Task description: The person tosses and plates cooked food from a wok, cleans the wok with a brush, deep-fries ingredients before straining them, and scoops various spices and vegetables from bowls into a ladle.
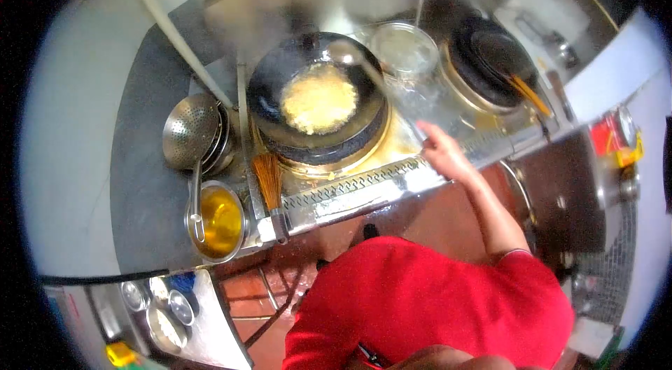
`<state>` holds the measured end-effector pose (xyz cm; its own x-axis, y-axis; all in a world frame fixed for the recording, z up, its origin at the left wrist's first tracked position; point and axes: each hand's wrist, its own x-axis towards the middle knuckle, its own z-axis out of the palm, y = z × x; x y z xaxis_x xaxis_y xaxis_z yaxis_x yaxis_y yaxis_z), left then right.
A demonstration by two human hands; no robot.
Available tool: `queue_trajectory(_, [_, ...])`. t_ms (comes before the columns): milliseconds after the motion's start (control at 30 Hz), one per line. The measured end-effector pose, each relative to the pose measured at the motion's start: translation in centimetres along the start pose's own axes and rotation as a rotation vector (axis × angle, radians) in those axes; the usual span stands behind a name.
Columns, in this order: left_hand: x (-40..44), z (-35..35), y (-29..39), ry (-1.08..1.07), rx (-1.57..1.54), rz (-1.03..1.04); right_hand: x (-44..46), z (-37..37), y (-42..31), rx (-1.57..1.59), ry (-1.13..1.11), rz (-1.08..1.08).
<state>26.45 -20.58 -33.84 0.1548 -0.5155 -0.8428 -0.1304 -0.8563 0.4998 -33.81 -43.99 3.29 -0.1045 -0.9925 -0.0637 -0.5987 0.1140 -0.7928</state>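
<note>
My right hand (442, 151) is closed around the long handle of a ladle (344, 53), to the right of a black wok (269, 114). The ladle's bowl is at the wok's far side, over its inner wall; whether it touches the metal I cannot tell. Pale yellow, bubbling food (319, 100) spreads in a rough round patch at the wok's bottom, and its exact kind is unclear. The wok rests on a ring on the stove. My left hand is out of sight.
Left of the wok are a perforated strainer (187, 128), a metal bowl of yellow oil (221, 221) and a bristle brush (267, 177). A round metal pot (404, 50) stands behind; another dark wok (490, 62) is on the right. Small bowls (166, 328) stand lower left.
</note>
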Motion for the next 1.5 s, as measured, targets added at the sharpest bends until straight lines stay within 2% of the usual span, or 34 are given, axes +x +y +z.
queue_trajectory(67, [-0.5,0.4,-0.3,0.014,-0.009,-0.011,3.0,-2.9,2.2,0.221,0.102,-0.023])
queue_trajectory(133, [-0.9,0.9,-0.2,0.024,-0.015,-0.009,6.8,-6.9,1.2,0.255,0.29,0.132])
queue_trajectory(233, [-1.9,1.5,-0.7,0.038,-0.026,-0.013,15.3,-12.0,3.1,0.517,0.58,0.155])
queue_trajectory(267, [-2.3,1.6,-1.0,0.044,-0.031,-0.016,17.9,-12.5,4.0,0.561,0.698,0.145])
queue_trajectory(367, [-3.2,1.7,-1.4,0.061,-0.044,-0.013,19.2,-13.6,1.4,0.803,0.848,0.179])
queue_trajectory(467, [-4.3,2.0,-2.2,0.081,-0.064,-0.021,14.0,-11.3,0.9,0.542,0.596,0.123])
queue_trajectory(633, [-5.1,2.2,-3.4,0.097,-0.056,-0.035,8.5,-8.3,0.0,0.326,0.329,0.097])
queue_trajectory(767, [-5.3,2.1,-3.2,0.098,-0.04,-0.028,13.3,-10.9,-0.1,0.392,0.482,0.153])
queue_trajectory(867, [-6.0,2.1,-3.6,0.108,-0.034,-0.021,22.7,-17.9,3.5,0.316,0.459,0.097])
queue_trajectory(933, [-6.6,1.7,-4.0,0.119,-0.029,-0.013,25.4,-20.7,3.0,0.375,0.48,0.119])
queue_trajectory(1000, [-7.2,1.5,-4.5,0.125,-0.036,-0.012,25.1,-19.9,2.0,0.283,0.545,0.081])
queue_trajectory(1067, [-7.7,1.3,-5.3,0.142,-0.049,-0.009,21.5,-15.9,-0.1,0.212,0.568,0.041])
queue_trajectory(1200, [-9.3,2.0,-8.3,0.172,-0.077,-0.034,12.2,-10.5,-1.1,0.139,0.157,-0.02])
queue_trajectory(1333, [-9.4,2.2,-9.7,0.176,-0.079,-0.051,4.5,-11.6,-4.5,-0.14,-0.23,0.014])
queue_trajectory(1500, [-6.7,1.8,-9.9,0.147,-0.104,-0.019,0.7,-8.8,-8.5,-0.655,-0.457,-0.095])
